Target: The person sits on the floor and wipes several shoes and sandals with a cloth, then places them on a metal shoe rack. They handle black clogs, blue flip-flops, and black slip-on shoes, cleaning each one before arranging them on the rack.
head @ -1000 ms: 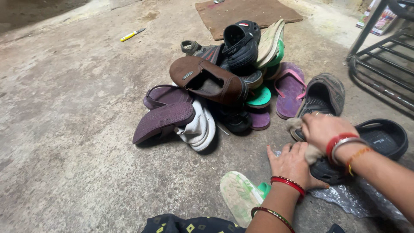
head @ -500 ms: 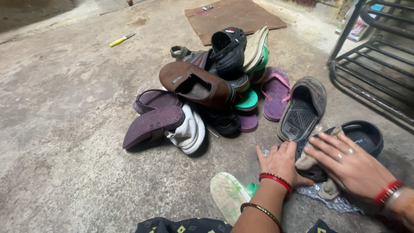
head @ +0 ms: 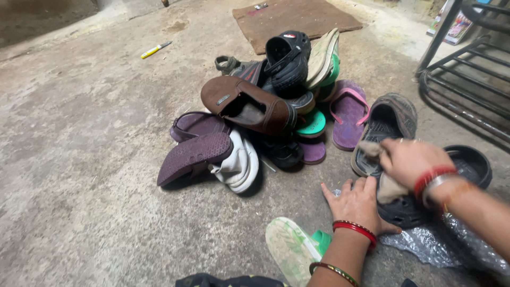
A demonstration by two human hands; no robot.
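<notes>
At the lower right of the frame, the left hand (head: 360, 204) lay flat and open, palm down, pressing on the near edge of a black sandal (head: 425, 199) which rested on the concrete floor (head: 79, 159). The right hand (head: 409, 159) was above the same sandal, its fingers closed around a beige cloth (head: 390, 187) that touched the sandal's top. A piece of clear crumpled plastic (head: 425, 242) lay under the sandal. Just beside it, toward the upper part, stood a grey-brown slipper (head: 388, 127). At the bottom centre, a white and green slipper (head: 295, 250) lay sole up near the left wrist. In the middle of the frame was a pile of footwear: a brown shoe (head: 249, 103), a black clog (head: 287, 58), a purple flip-flop (head: 348, 114) and a white shoe (head: 239, 165). A yellow pen-like thing (head: 154, 50) lay at the upper left, a brown mat (head: 297, 18) at the top, and a metal rack (head: 467, 69) at the upper right.
</notes>
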